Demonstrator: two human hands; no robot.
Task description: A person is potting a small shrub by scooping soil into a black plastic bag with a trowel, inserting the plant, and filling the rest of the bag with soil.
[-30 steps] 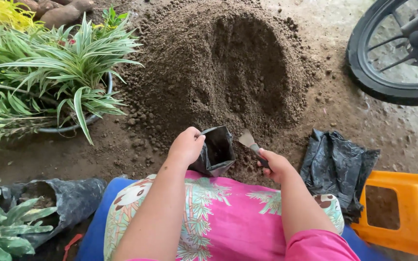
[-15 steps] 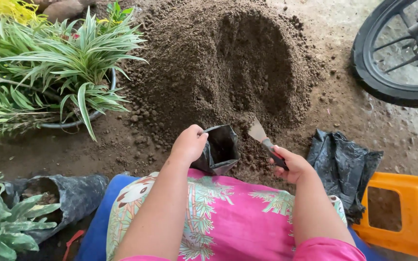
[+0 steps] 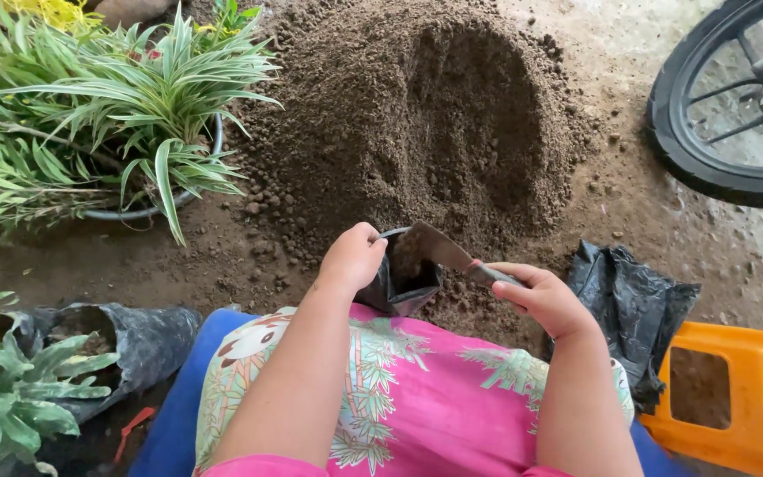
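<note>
Black plastic, thin and crumpled, makes the small grow bag (image 3: 404, 278) that stands open-mouthed on the ground just in front of the person's knees, at the near foot of a large soil heap (image 3: 426, 115). The left hand (image 3: 352, 256) holds the bag by its left rim, fingers curled and pinching the edge so the mouth stays wide. The right hand (image 3: 545, 296) is wrapped around the handle of a small trowel (image 3: 448, 252), fingers closed tight on the grip with the thumb on top. The trowel's long axis runs nearly level from the right hand leftward and a little away from the body, so its flat blade lies over the bag's mouth, its tip reaching close to the left hand's fingers; whether the blade carries soil is hard to tell. The bag lies to the left of the right hand and directly under the left, so the left hand is the nearer one. Off to the right a heap of spare black bags (image 3: 633, 305) lies beside an orange stool (image 3: 735, 389); a striped-leaf potted plant (image 3: 147, 115) stands left of the heap, and a wheel (image 3: 726, 97) shows at upper right
</note>
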